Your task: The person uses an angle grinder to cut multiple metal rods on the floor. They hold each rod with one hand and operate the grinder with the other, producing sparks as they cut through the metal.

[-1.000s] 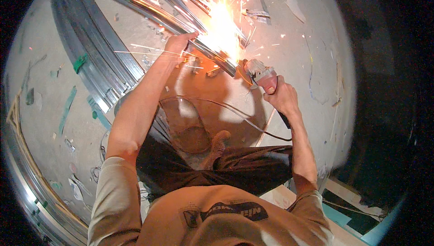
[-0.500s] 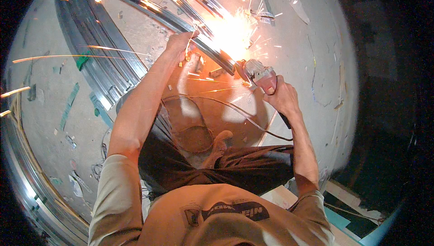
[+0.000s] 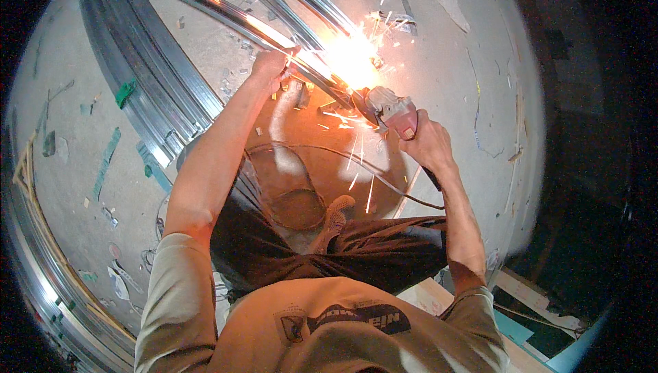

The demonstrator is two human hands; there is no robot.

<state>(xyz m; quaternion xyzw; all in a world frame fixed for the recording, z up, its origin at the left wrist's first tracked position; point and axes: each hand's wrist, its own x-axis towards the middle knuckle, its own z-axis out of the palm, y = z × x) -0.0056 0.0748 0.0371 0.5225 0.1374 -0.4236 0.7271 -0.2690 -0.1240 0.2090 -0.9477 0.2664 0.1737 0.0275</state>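
Head camera shows the right hand (image 3: 430,143) wrapped round a red-and-grey angle grinder (image 3: 397,114) and the left hand (image 3: 271,69) gripping a long metal profile (image 3: 233,14), which slants above the concrete floor (image 3: 493,198), its near end at the grinder's disc (image 3: 362,104) beside bright sparks (image 3: 353,58), though glare hides the exact contact. Working well here likely calls for a firm left hand clear of the disc's line and light, even pressure so that nothing binds. The cord (image 3: 411,198) and the person's foot (image 3: 337,214) are best placed away from the sparks.
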